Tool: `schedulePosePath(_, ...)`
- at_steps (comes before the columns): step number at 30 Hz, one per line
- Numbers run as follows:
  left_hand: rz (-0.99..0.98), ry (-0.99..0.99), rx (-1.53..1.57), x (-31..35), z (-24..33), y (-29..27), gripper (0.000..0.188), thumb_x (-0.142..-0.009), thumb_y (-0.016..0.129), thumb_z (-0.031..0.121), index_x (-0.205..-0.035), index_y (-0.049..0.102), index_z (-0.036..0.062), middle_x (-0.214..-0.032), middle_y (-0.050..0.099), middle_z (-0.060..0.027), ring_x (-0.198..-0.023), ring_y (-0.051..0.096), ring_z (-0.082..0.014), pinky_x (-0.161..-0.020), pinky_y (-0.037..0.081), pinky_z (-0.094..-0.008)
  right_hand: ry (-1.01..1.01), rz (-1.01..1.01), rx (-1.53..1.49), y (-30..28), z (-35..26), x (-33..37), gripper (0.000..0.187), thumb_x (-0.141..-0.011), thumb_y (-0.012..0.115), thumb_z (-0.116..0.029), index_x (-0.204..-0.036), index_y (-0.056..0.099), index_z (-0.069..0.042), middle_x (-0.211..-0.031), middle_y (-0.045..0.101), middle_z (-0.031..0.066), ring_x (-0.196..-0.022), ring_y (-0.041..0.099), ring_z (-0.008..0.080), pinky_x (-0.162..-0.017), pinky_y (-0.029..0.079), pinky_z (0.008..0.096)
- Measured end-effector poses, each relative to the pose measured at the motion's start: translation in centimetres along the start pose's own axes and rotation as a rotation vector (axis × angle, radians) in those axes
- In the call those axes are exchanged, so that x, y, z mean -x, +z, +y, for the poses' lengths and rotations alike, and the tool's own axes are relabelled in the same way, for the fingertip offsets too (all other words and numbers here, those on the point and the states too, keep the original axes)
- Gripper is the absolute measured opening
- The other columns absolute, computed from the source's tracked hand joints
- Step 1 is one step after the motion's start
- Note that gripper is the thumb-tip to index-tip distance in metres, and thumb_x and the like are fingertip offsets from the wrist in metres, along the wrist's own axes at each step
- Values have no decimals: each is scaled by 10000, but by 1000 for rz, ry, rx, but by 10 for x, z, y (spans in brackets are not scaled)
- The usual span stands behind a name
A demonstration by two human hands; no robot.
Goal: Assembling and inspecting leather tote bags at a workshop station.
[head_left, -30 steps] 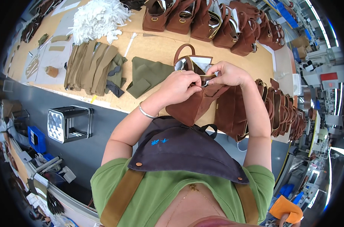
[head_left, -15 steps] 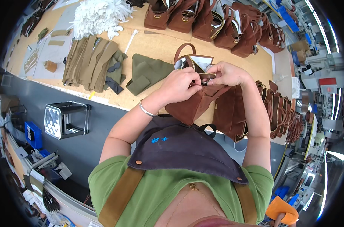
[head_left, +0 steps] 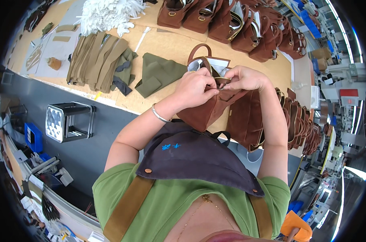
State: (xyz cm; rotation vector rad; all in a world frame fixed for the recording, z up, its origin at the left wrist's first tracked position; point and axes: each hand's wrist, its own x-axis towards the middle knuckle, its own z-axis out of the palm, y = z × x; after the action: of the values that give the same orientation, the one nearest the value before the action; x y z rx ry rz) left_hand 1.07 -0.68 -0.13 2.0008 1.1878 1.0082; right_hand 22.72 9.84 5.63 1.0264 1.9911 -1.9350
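Observation:
A brown handbag (head_left: 201, 111) with a pale lining and a brass-coloured zipper stands at the table's front edge, close to my apron. Its far handle (head_left: 200, 49) arches up behind the opening. My left hand (head_left: 196, 86) is closed, thumb and fingers pinching the bag's near top edge. On the right side of the opening, my right hand (head_left: 247, 78) is closed too, its fingertips gripping the rim beside the zipper. Both sets of fingertips almost meet at the mouth. What lies deeper inside the bag is hidden by my hands.
More brown handbags (head_left: 241, 117) line the table at right, and another row (head_left: 227, 25) stands at the back. Olive fabric (head_left: 157, 74), stacked brown strips (head_left: 95, 62) and a white heap of strips (head_left: 108, 16) lie left. A metal-framed stool (head_left: 70, 121) stands on the floor.
The view has shifted slightly. My right hand's fingers have drawn closer together at the bag's rim; my left hand keeps its pinch there.

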Motion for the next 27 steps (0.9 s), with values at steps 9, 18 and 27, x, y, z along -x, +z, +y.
schedulePosePath(9,42,-28,-7,0,2,4,150,-782,759,216,-772,714,74,-827,618,-55,-665,626,-234,-649,491,-374,-33,-30,-11,-3,6,-3,176,-887,661,32,-1054,713,7,-944,708,-18,-853,604,28,-788,513,215)
schedulePosePath(18,66,-44,-30,1,4,6,163,-759,761,214,-737,710,61,-811,622,-65,-661,629,-246,-631,489,-383,-43,-44,-64,-1,5,-2,143,-896,656,32,-1028,706,19,-931,699,-11,-851,613,35,-779,508,208)
schedulePosePath(27,73,-50,-18,0,5,6,153,-745,760,202,-726,707,60,-808,623,-62,-651,630,-245,-639,493,-382,-5,-11,-34,1,3,3,120,-891,673,10,-1005,712,17,-910,696,-10,-829,600,42,-776,501,214)
